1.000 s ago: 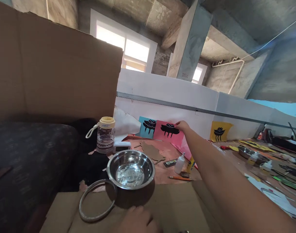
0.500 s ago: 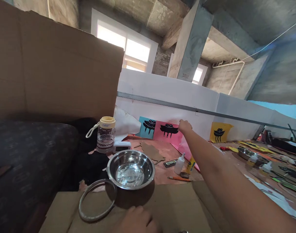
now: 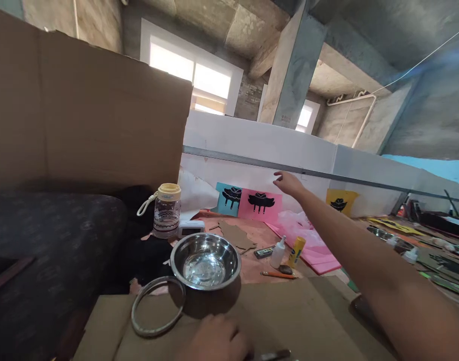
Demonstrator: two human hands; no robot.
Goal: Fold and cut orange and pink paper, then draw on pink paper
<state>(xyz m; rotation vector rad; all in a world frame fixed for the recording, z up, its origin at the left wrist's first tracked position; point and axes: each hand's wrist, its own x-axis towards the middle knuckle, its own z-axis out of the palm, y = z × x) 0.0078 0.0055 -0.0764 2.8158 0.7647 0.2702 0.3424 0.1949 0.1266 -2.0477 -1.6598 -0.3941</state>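
Note:
My right hand (image 3: 288, 183) is stretched forward, fingers out and holding nothing, just above the right end of a pink card (image 3: 248, 210). The card leans against the white partition and bears a black cut-out with white dots and three legs. Beside it stands a blue card (image 3: 222, 205) with a similar cut-out. My left hand (image 3: 217, 338) rests low on the cardboard (image 3: 278, 306), its fingers curled; what they may hold is hidden. A shiny metal piece (image 3: 274, 355), partly cut off by the frame, lies near its right side.
A steel bowl (image 3: 205, 287) stands mid-table, with a ring (image 3: 135, 321) in front. Behind are a bottle (image 3: 167, 213) and a small white device (image 3: 190, 228). To the right lie a glue bottle (image 3: 278, 253), a yellow glue stick (image 3: 297, 250), an orange pencil (image 3: 278, 275) and pink plastic (image 3: 300, 228).
My right hand has drawn up and slightly away from the pink card, its fingers now straighter. More of the pink plastic and glue stick shows. My left hand stays low on the cardboard.

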